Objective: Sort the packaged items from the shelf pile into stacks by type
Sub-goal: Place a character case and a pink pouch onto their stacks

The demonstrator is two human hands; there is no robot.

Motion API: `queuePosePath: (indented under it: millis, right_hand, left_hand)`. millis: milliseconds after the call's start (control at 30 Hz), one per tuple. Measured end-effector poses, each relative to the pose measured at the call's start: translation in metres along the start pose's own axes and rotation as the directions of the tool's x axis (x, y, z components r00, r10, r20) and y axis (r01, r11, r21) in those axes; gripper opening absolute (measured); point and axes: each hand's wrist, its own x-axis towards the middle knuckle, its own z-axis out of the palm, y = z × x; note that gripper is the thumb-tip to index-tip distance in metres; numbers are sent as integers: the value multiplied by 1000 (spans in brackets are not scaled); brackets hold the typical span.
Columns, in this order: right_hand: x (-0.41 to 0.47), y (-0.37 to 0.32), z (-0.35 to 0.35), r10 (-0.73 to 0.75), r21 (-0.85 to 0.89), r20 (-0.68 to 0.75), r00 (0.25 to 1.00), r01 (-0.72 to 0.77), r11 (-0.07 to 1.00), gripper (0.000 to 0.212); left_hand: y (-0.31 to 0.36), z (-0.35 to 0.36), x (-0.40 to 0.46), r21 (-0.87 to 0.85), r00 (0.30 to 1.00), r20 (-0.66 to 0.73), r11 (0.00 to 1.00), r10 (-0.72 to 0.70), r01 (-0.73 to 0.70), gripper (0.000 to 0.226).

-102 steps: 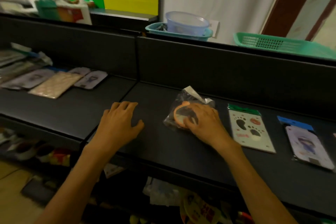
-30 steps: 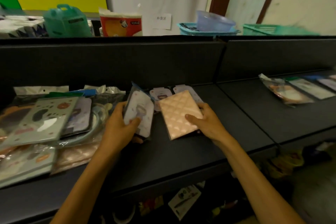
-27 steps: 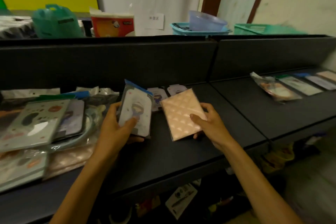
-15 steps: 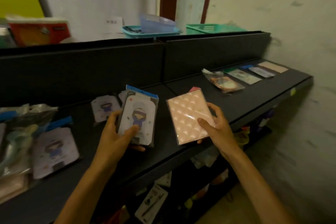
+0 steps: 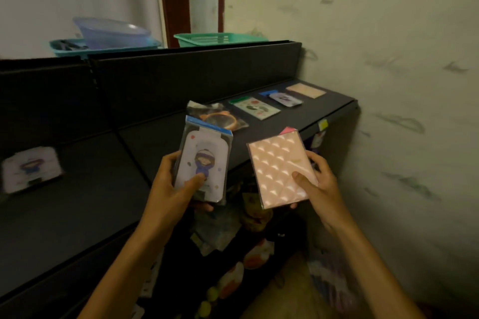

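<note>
Packets are now lifted off the shelf and I have turned right toward the sorted row. My left hand grips the cartoon packet, my right hand the pink quilted packet; I judge each goes onto its matching stack.

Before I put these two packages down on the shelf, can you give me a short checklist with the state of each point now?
1. Left hand grips the cartoon-figure package: ok.
2. Right hand grips the pink quilted package: ok.
3. Matching blue-topped cartoon package lies in the row on the shelf: ok.
4. Matching pink package at the row's far end: ok.
5. Whether those are stacks or single items: cannot tell.
</note>
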Motion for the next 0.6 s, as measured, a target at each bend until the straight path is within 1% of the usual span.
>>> queuePosePath:
  millis: [167,333,467,600]
  right_hand:
    - [38,11,-66,-5,25,-57,998,6,1000,46]
    - [93,32,-110,-1,43,-80,997,5,999,46]
    - [152,50,-140,11,26,-82,997,-8,1000,47]
    - [228,59,-164,42,-30,-70,997,-45,999,49]
  left_hand:
    - [-11,73,38,-8,999,40,1000,-8,8,47]
    - [-28,131,92,-36,997,76,999,-24,27,51]
    - [-47,175,145,-26,997,63,999,-31,33,49]
    - [-56,208,207,-30,998,59,999,-30,32,50]
